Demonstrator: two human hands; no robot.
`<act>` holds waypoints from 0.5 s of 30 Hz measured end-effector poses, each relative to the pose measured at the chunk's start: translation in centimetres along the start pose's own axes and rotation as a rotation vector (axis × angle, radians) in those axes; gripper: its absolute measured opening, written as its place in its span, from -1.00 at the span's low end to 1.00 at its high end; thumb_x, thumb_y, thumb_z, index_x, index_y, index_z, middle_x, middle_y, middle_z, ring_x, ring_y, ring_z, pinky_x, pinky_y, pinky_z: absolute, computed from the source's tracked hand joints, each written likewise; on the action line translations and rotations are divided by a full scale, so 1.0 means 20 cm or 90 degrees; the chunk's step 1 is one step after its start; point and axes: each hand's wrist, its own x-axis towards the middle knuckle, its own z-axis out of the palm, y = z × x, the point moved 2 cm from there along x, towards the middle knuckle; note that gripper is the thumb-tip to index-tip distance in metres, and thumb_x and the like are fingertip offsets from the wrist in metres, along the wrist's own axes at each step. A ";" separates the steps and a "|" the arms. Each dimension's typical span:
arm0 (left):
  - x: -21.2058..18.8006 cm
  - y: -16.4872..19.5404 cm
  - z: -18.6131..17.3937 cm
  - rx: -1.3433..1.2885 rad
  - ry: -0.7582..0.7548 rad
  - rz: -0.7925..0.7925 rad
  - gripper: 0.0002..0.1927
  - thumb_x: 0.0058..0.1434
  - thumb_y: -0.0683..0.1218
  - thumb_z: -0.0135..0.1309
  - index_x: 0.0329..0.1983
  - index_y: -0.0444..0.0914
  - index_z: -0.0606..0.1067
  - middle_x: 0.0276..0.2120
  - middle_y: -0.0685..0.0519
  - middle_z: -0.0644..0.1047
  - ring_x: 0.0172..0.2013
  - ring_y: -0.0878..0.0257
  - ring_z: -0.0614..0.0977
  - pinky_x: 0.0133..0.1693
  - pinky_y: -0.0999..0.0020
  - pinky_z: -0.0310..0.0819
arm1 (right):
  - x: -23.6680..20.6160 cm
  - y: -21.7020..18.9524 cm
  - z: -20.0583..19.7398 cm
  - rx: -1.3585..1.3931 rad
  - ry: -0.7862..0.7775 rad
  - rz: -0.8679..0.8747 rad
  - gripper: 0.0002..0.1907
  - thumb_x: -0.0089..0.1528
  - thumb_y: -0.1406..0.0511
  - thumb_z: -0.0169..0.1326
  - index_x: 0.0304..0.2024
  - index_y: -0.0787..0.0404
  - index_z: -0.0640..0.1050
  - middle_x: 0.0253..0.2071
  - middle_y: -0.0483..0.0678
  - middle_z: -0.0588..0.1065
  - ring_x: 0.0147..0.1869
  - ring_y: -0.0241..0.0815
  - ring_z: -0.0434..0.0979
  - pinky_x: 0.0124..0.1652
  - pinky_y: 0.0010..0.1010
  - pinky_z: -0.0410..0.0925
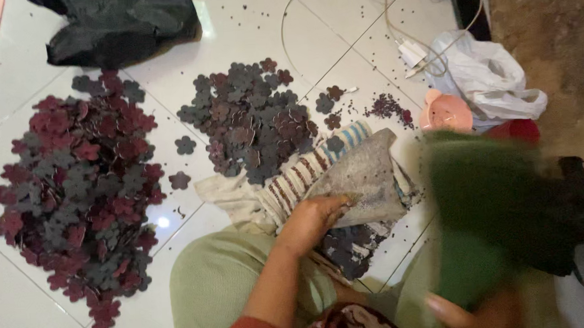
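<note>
My left hand (pixel 313 219) pinches the edge of a grey sheet (pixel 365 180) that lies over a striped cloth (pixel 293 183) on the white tiled floor. My right hand (pixel 469 310) at the lower right holds up a green sheet (pixel 484 201), which is blurred. Flower-shaped cut-outs in maroon and dark grey lie in a large pile (pixel 76 186) at the left. A second pile (pixel 251 120) of them is in the middle. More of them (pixel 348 247) show under the grey sheet. I sit with my knees in light green cloth (pixel 218 285).
A black plastic bag (pixel 122 27) lies at the top left. A white plastic bag (pixel 492 76), a pink round object (pixel 444 111), a white charger with cable (pixel 412 50) and small punched scraps (pixel 388 106) lie at the top right.
</note>
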 end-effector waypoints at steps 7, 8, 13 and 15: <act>0.00 -0.03 0.02 0.004 0.035 0.027 -0.82 0.27 -0.12 0.18 -0.07 -0.20 0.61 -0.18 -0.14 0.64 -0.19 -0.10 0.67 -0.16 0.14 0.57 | 0.02 -0.07 0.04 0.003 0.034 -0.210 0.19 -0.15 0.13 0.42 0.41 0.31 0.12 0.09 0.14 0.49 0.14 0.08 0.55 0.09 -0.13 0.37; 0.00 -0.04 0.03 0.016 0.009 -0.007 -0.86 0.28 -0.11 0.18 -0.13 -0.22 0.60 -0.20 -0.15 0.64 -0.20 -0.09 0.68 -0.16 0.14 0.57 | -0.01 -0.01 0.16 -0.135 -0.106 -0.091 0.20 -0.15 0.13 0.42 0.41 0.31 0.11 0.09 0.14 0.48 0.14 0.08 0.55 0.09 -0.13 0.38; -0.02 -0.05 0.02 0.047 -0.021 -0.021 -0.90 0.30 -0.11 0.17 -0.23 -0.26 0.58 -0.25 -0.16 0.63 -0.18 -0.09 0.67 -0.13 0.12 0.56 | -0.11 0.13 0.22 -0.488 -0.145 0.133 0.10 -0.23 0.09 0.57 0.26 0.21 0.32 0.12 0.12 0.45 0.22 0.02 0.49 0.13 -0.19 0.37; -0.02 -0.03 0.02 0.019 -0.002 -0.026 -0.85 0.27 -0.10 0.17 -0.12 -0.21 0.61 -0.22 -0.15 0.64 -0.19 -0.09 0.67 -0.15 0.13 0.56 | -0.12 0.14 0.16 -0.351 -0.142 0.150 0.12 -0.27 0.14 0.52 0.29 0.24 0.32 0.10 0.11 0.52 0.16 -0.03 0.56 0.12 -0.20 0.40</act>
